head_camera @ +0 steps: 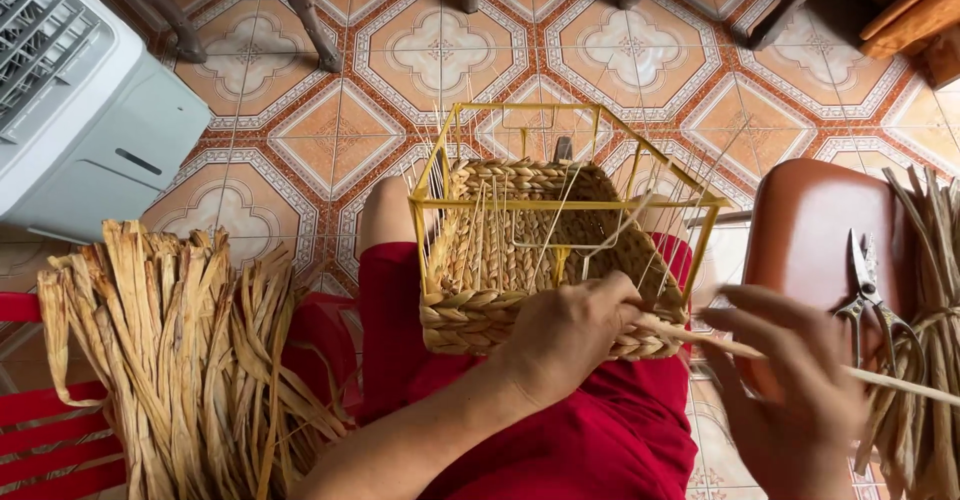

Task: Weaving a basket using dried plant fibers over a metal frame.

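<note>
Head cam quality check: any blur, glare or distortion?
Head view: even, soft daylight, no harsh glare; the basket is sharp, the right hand slightly motion-blurred, the left hand crisp; wide-angle bending shows on the floor tiles near the edges.

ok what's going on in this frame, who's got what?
A person in red has a half-woven basket on a yellow wire frame resting on their lap. The left hand presses on the basket's braided rim, while the right hand pinches a long straw strand that runs to that rim. A bundle of dried fibre lies at the left, and scissors sit on a brown stool at the right.
</note>
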